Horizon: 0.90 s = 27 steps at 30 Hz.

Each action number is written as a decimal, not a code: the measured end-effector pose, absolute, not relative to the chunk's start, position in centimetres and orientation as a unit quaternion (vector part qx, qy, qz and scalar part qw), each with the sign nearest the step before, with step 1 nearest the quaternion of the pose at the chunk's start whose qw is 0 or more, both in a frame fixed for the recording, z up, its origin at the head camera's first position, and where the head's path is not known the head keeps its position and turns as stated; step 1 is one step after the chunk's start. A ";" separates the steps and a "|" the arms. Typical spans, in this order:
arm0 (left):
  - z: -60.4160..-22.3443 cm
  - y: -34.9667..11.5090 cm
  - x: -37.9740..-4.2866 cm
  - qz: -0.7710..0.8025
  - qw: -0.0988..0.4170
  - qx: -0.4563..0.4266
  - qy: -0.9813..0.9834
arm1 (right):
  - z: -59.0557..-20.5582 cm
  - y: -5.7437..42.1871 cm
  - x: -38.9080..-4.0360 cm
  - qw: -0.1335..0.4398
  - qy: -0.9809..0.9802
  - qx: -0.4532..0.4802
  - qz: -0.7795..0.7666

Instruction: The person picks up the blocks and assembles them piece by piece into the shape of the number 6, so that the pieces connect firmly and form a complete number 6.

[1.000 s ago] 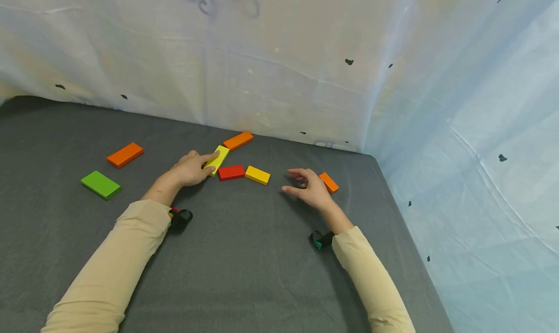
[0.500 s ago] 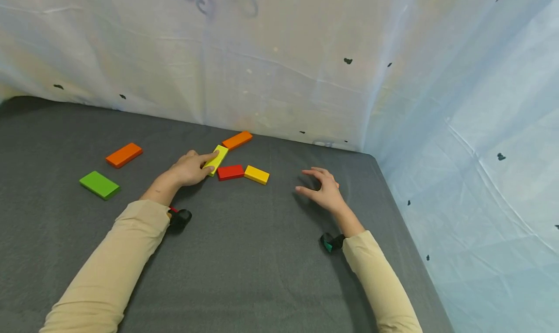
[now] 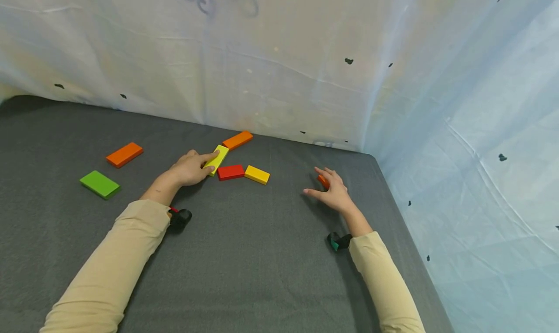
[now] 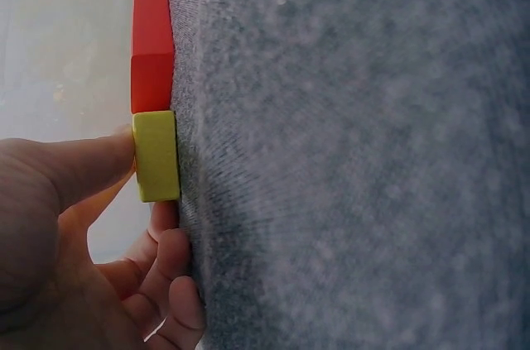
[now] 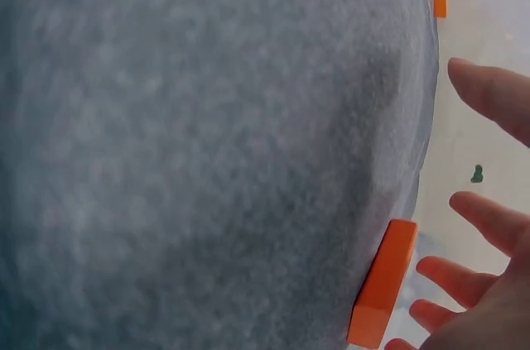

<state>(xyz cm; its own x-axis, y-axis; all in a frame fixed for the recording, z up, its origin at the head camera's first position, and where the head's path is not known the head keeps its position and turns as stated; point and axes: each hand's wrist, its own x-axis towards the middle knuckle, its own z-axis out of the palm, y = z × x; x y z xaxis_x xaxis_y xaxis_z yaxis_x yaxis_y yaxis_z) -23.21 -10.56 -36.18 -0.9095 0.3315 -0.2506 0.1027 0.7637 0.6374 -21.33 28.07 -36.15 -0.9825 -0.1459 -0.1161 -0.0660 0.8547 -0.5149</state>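
Note:
A lime-yellow rectangular block (image 3: pixel 220 153) lies flat on the dark grey cloth, its near end close to a red block (image 3: pixel 231 172). My left hand (image 3: pixel 189 170) holds this lime-yellow block between thumb and index finger, the other fingers curled below it in the left wrist view. The red block meets a deeper yellow block (image 3: pixel 257 174) on its right. At the right, my right hand (image 3: pixel 334 191) hovers with fingers spread and thumb apart. Beneath and beside its fingers lies an orange block (image 5: pixel 384 284), partly covered by them in the head view.
Another orange block (image 3: pixel 238 140) touches the lime-yellow one's far end, near the pale sheet wall (image 3: pixel 279 71). To the left lie one more orange block (image 3: pixel 124 155) and a green block (image 3: pixel 100 185). A second sheet wall (image 3: pixel 471 168) borders the cloth's right edge.
My right hand has moved right, from beside the right-hand orange block to over it, with thumb and fingers spreading wider. My left hand and the other blocks stay where they were.

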 end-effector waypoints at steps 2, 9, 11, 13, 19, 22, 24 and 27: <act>-36.2 -10.6 -23.2 0.324 0.176 0.120 0.922 | -36.2 28.3 -21.4 0.078 0.961 -0.044 -0.262; -36.1 -10.5 -23.2 0.330 0.173 0.122 0.920 | -36.3 28.7 -21.7 0.066 0.963 -0.010 -0.261; -36.1 -10.5 -23.2 0.330 0.173 0.122 0.920 | -36.3 28.8 -21.8 0.064 0.963 -0.001 -0.261; -36.1 -10.5 -23.3 0.329 0.172 0.123 0.920 | -36.4 28.8 -21.9 0.063 0.964 0.006 -0.258; -36.3 -10.5 -23.3 0.329 0.174 0.120 0.920 | -36.7 29.2 -22.2 0.057 0.964 0.023 -0.260; -36.4 -10.5 -23.3 0.327 0.165 0.117 0.923 | -36.8 29.4 -22.4 0.048 0.964 0.022 -0.259; -36.4 -10.5 -23.2 0.324 0.159 0.115 0.925 | -36.9 29.5 -22.5 0.042 0.964 0.020 -0.260; -36.5 -10.5 -23.2 0.323 0.155 0.114 0.927 | -37.1 29.7 -22.7 0.037 0.963 0.019 -0.267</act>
